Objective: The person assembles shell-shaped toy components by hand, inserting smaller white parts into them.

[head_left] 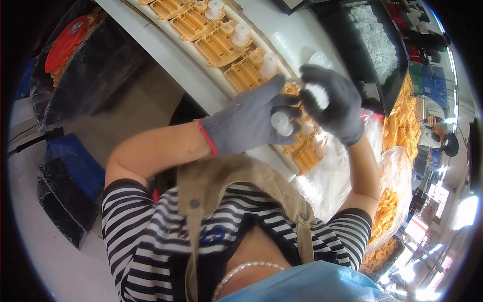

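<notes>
My left hand (249,121), in a grey glove with a red cuff, is over a row of yellow-orange plastic housings. Its fingers curl around a translucent white round plastic part (282,124). Close beside it on the right, my gloved right hand (336,103) is closed on another white plastic part (317,96), slightly blurred. The two hands' fingertips nearly meet above a partly hidden housing. Farther up the row, a housing (219,48) has an open rectangular compartment and white round parts (241,35) at one end. Nearer me, another housing (306,157) shows below my hands.
A black tray (362,65) of clear plastic pieces (375,43) stands at the far right. Beyond my right arm, plastic bags (387,201) hold many orange parts. At the left are a red lid (65,43) on a bag-lined container and a blue bin (75,166).
</notes>
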The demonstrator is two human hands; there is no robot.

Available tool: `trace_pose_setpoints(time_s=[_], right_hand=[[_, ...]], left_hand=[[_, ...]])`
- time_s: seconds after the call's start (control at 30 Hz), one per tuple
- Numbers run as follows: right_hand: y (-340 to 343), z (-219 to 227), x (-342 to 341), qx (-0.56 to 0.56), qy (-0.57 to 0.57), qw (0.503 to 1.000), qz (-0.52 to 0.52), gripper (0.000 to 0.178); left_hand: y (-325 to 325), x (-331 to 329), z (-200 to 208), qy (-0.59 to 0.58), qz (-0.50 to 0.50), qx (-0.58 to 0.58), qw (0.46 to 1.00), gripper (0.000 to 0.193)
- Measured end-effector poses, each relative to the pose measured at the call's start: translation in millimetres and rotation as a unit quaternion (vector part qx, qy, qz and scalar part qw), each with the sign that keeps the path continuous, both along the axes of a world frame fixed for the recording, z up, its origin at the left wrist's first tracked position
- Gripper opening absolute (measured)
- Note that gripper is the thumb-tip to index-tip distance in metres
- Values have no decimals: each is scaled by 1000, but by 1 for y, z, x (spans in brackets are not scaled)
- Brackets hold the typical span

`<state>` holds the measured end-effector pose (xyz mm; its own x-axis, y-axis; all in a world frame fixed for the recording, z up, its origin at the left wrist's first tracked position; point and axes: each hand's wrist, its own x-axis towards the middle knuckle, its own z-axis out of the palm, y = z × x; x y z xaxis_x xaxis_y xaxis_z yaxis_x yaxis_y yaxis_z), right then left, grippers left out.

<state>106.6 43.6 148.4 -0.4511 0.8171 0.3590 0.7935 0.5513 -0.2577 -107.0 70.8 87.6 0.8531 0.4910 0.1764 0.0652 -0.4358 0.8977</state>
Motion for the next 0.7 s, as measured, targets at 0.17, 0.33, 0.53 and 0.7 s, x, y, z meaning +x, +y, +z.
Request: trace_pose_setpoints(time_s=[0.17, 0.33, 0.53, 0.7], right_hand=[[13, -4, 26, -103, -13, 995, 8, 30], [13, -18, 26, -154, -37, 986, 44, 29], [14, -18, 26, -207, -75, 975, 40, 24], [14, -20, 24, -219, -53, 974, 26, 25]], left_hand=[[2, -3, -1, -28, -35, -266, 963, 74], [3, -7, -5, -56, -63, -517, 852, 83], [4, -9, -10, -75, -76, -648, 754, 89], [5, -8, -13, -83, -76, -641, 759, 87]])
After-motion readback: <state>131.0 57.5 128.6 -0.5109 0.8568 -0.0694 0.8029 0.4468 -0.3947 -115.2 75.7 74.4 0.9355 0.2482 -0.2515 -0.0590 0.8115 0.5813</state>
